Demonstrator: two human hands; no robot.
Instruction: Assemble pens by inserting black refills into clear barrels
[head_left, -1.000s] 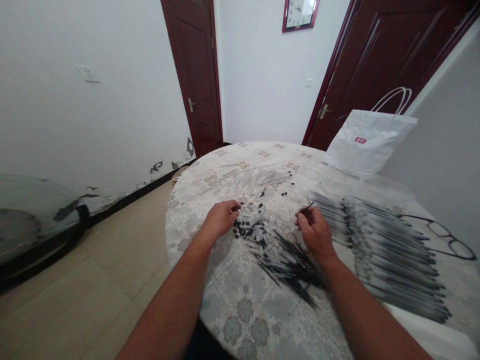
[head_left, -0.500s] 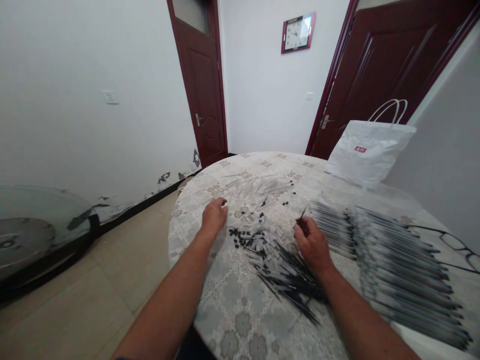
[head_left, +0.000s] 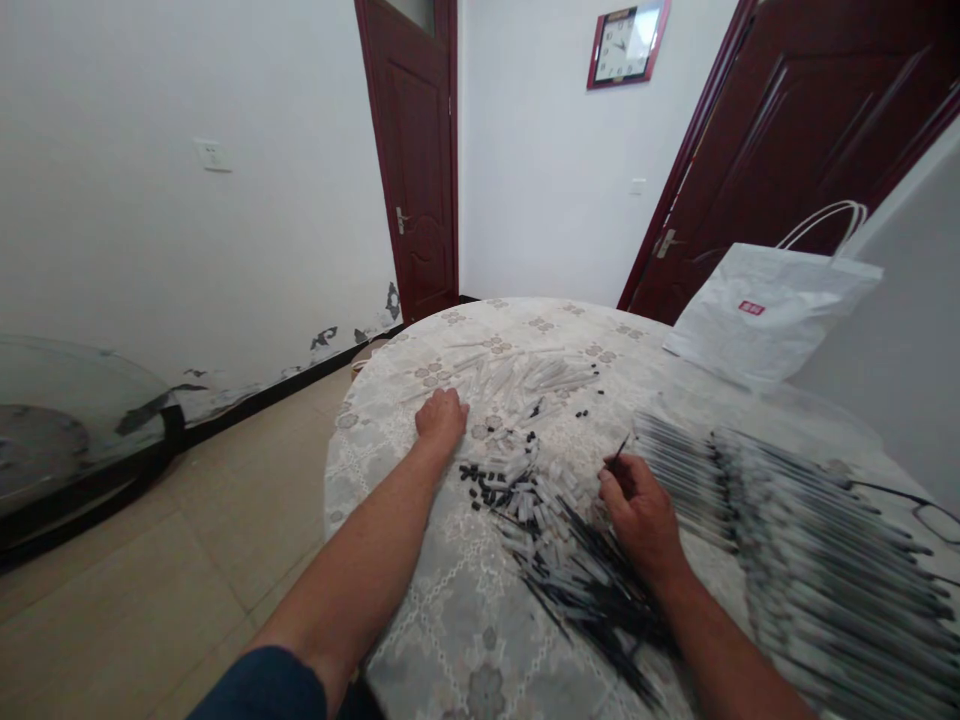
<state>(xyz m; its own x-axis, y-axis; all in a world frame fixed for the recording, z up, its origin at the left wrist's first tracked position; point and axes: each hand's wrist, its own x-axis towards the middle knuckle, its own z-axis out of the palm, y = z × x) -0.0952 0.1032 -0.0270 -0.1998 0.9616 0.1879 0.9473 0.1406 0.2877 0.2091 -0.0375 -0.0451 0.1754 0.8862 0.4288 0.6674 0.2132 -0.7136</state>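
My right hand (head_left: 641, 510) is closed, with thumb and fingers pinching a thin dark stick (head_left: 621, 450) like a pen refill, its tip pointing up. My left hand (head_left: 442, 415) reaches to the near left edge of a spread of clear plastic tubes (head_left: 517, 375); its fingers are mostly hidden behind the back of the hand. Between my hands lie small black plugs (head_left: 484, 475) and a heap of short clear pieces (head_left: 551, 490). Thin black sticks (head_left: 600, 590) are piled nearer to me, partly under my right forearm.
On the right are rows of pen-like sticks (head_left: 840, 570) and a smaller bundle (head_left: 679, 475), with glasses (head_left: 930, 515) beyond. A white paper bag (head_left: 780, 315) stands at the far right of the round table's patterned cloth (head_left: 435, 640). A glass disc-like object (head_left: 67, 400) leans at left.
My left hand has moved forward to the clear tubes, its back turned up. My right hand still pinches the dark stick. The view has shifted slightly.
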